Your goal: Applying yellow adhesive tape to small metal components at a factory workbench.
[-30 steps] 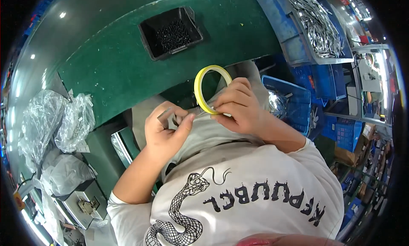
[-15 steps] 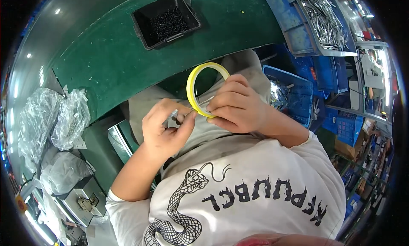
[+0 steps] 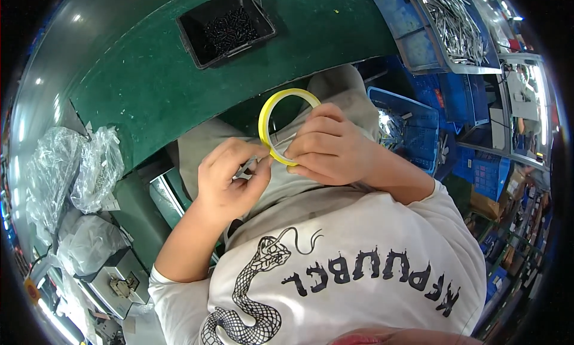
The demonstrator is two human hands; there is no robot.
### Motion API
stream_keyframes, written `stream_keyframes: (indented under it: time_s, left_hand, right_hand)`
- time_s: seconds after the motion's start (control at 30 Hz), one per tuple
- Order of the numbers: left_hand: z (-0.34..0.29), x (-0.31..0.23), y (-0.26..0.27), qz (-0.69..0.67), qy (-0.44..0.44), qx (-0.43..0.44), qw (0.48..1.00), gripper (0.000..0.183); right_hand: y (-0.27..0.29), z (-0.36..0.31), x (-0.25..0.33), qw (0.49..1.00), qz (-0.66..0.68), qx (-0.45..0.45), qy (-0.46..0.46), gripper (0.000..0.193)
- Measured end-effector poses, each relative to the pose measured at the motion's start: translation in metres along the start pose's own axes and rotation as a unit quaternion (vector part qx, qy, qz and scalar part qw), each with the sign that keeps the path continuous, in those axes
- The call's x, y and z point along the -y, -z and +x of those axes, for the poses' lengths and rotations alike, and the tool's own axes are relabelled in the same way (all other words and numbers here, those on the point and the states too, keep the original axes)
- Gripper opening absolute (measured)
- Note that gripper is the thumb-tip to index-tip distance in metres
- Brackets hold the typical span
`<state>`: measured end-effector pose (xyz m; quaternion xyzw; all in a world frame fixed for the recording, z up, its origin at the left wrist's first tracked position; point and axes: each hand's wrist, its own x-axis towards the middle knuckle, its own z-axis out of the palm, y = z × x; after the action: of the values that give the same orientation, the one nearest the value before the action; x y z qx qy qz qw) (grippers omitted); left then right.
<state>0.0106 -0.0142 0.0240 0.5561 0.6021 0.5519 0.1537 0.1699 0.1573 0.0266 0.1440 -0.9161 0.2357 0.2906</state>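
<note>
My right hand [image 3: 329, 145] is closed around the lower right part of a roll of yellow tape [image 3: 263, 127], which stands up on edge above my lap. My left hand [image 3: 227, 175] meets the roll's lower left rim with thumb and forefinger pinched together. Between the curled fingers of that hand shows a small silvery metal piece [image 3: 246, 166]; its full shape is hidden by the fingers. Whether the left fingertips also grip the tape's free end cannot be made out.
A black bin [image 3: 192, 45] of small black parts stands on the green table [image 3: 137, 94]. Right of it is a blue-grey bin [image 3: 412, 49] of thin metal pieces. Below that sits a blue basket [image 3: 412, 100]. Clear plastic bags [image 3: 57, 166] lie at the left.
The roll and both hands have shifted very slightly left. The silvery piece in my left hand lies at a different slant, and the left fingers have drawn a little closer together.
</note>
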Motion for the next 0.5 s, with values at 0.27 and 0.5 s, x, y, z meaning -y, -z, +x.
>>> stream_keyframes:
  time_s: [0.27, 0.5]
  left_hand:
    - [0.0022, 0.0022, 0.0019, 0.019, -0.008, 0.013, 1.0, 0.029]
    - [0.0029, 0.0016, 0.0024, 0.012, 0.004, 0.015, 1.0, 0.029]
  right_hand:
    - [-0.0016, -0.0014, -0.0016, 1.0, -0.007, 0.005, -0.002, 0.021]
    - [-0.0003, 0.0003, -0.0019, 1.0, -0.002, 0.003, -0.001, 0.021]
